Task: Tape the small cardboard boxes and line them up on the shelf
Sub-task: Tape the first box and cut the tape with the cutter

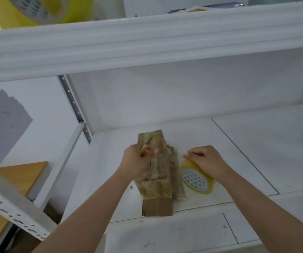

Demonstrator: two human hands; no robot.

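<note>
Both hands work over the cardboard box [156,172], long axis running away from you. Your left hand [135,161] pinches a small yellow tool [143,149] at its top; your right hand [206,161] pinches the tape strip off the tape roll [196,177] just beside it.

Left hand [136,159] grips yellow tool on taped box [158,172]; right hand [204,160] pinches tape from roll [196,178]; shelf [256,143].

Bright, even, soft light, faint shadows, slight overall blur, wide-angle bending at the edges
</note>
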